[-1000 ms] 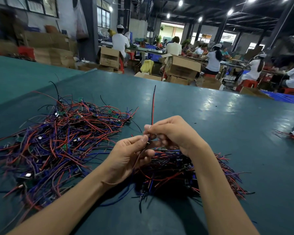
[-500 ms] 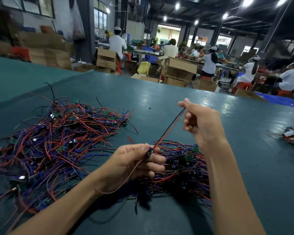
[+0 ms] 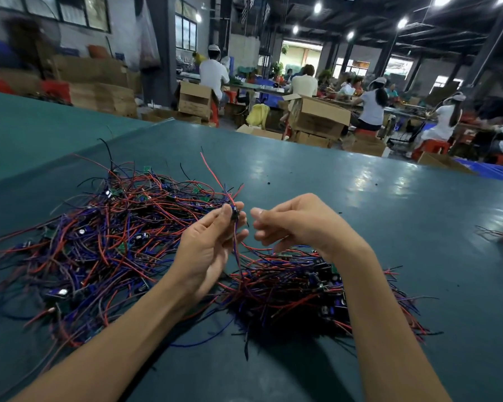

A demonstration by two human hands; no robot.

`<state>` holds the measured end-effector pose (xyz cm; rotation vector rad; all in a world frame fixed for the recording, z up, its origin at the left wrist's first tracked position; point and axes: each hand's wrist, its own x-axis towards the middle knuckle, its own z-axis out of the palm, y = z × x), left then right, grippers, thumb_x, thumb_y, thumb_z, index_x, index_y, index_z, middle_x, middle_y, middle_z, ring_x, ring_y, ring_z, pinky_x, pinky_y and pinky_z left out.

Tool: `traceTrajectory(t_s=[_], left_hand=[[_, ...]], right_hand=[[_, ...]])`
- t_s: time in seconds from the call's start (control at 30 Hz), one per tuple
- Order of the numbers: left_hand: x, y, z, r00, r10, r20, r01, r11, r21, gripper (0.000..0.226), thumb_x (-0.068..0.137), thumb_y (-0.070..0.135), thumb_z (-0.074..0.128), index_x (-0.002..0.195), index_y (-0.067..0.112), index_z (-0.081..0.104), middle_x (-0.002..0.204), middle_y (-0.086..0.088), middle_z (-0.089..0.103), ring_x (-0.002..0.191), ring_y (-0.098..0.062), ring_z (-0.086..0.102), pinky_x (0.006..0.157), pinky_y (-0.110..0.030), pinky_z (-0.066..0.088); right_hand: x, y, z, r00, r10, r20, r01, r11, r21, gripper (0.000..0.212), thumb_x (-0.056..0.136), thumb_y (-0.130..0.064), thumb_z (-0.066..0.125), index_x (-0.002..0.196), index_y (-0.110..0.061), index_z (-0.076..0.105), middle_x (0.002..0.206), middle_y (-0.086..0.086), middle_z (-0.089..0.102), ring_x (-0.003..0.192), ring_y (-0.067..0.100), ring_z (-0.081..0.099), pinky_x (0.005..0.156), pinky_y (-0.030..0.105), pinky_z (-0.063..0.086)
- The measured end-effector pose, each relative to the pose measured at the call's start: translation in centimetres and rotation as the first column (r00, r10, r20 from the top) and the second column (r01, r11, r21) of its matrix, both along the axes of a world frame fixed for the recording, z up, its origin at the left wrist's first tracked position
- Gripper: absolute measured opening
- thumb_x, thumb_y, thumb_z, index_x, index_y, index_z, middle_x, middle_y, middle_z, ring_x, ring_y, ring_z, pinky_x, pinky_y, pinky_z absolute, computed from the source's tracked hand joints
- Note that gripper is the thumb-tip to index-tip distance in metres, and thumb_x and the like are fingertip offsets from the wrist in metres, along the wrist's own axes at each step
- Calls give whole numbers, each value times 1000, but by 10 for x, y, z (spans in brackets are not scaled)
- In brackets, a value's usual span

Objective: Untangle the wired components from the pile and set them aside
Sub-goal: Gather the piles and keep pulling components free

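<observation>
Left hand (image 3: pixel 206 248) and right hand (image 3: pixel 296 224) both bare; fingers slender, nails cut short, the right thumbnail (image 3: pixel 256 211) plain at the grip end. Back from the grip, left forearm (image 3: pixel 114 343) and right forearm (image 3: pixel 384 329) run bare from wrist to the lower frame edge.

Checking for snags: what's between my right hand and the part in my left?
Head view: just a narrow gap over bare table, between the right hand and the left hand pinching the wired part.

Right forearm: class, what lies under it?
A pile of red, blue and black wires with small parts, lying on the green table. The wires directly beneath the arm are hidden.
</observation>
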<state>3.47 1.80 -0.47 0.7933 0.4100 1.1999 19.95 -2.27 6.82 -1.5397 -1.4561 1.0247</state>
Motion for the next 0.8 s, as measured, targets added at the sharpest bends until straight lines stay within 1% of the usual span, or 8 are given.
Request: traceTrajectory(t_s=[0.07,0.17,0.3,0.4,0.53,0.63,0.7,0.8], left_hand=[[-2,2,0,999,-7,43,7,1000,3,34,86,23,60,110,-1,66,100,-15,70,93,-20,67,89,-31,55],[-1,3,-3,997,-58,41,59,998,-7,33,90,23,60,110,-2,68,99,-17,74,83,-20,71,75,-28,61],[-2,6,-3,999,-37,6,37,999,-32,34,89,27,62,108,0,72,101,-20,73,80,-20,68,71,-28,57],[-8,10,0,998,-62,33,63,997,-39,43,90,30,62,118,-2,67,108,-18,73,79,-17,72,59,-23,55],[-10,12,3,998,-61,4,61,998,-21,49,88,29,63,123,-5,64,116,-22,71,96,-24,71,78,-35,60],[-12,12,3,999,-34,-29,34,999,-10,41,91,26,62,117,-5,68,111,-23,72,92,-27,72,70,-37,62],[-12,13,2,998,8,-67,-9,1000,-15,37,95,23,60,115,-7,68,105,-22,74,85,-26,73,64,-36,61],[-10,17,0,996,52,-71,-56,997,-51,25,101,14,54,108,-7,67,94,-18,76,82,-24,75,67,-32,62]], right_hand=[[-5,-1,-3,998,60,13,-60,998,-32,34,90,-33,75,89,0,79,86,13,78,76,18,73,63,25,59],[-19,0,-9,988,150,-17,-151,987,-46,26,92,-31,73,89,-6,80,89,10,79,80,19,73,67,25,59],[-34,7,-16,996,81,-34,-81,997,-13,34,93,-27,73,92,7,76,81,10,77,70,16,70,60,24,56],[-41,10,-20,997,33,-73,-32,999,10,24,92,-20,75,90,4,76,79,10,75,69,18,69,59,26,56],[-47,13,-25,987,-3,-162,9,999,39,17,94,-17,71,88,-1,76,78,13,73,70,23,69,65,32,59],[-46,11,-25,978,18,-207,-11,999,36,20,94,-14,71,88,4,76,83,26,72,73,30,67,63,30,59],[-42,8,-22,988,51,-144,-49,999,17,25,94,-14,70,91,10,75,88,32,72,70,30,68,61,29,58],[-37,1,-15,991,131,-18,-132,990,-41,21,94,-14,70,86,4,77,81,25,74,69,29,70,64,31,58]])
